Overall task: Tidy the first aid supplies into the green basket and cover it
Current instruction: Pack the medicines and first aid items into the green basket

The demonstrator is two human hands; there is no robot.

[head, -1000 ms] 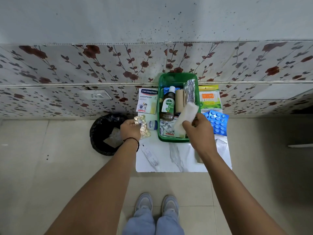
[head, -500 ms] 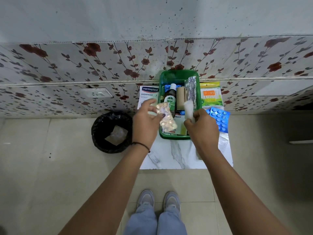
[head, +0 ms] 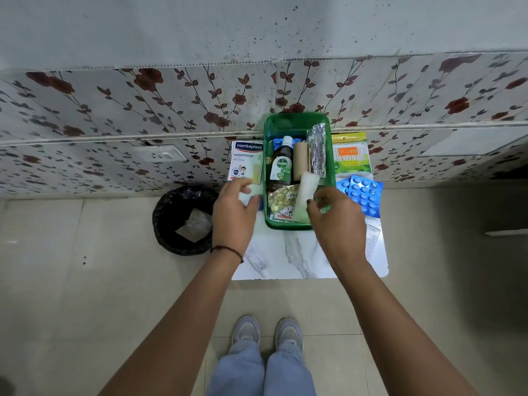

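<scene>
Marble tabletop (head: 303,252) bears crammed green basket (head: 297,124); right hand (head: 337,221) grip spread, left hand (head: 233,215) unclear.

A small white marble-patterned bench (head: 297,252) stands against the floral wall. On it rest a green plastic basket (head: 297,225), a white Hansaplast plaster box (head: 245,161), a yellow-green pack of cotton buds (head: 351,155), blue tablet blister strips (head: 364,195) and a white printed leaflet (head: 257,260).
</scene>
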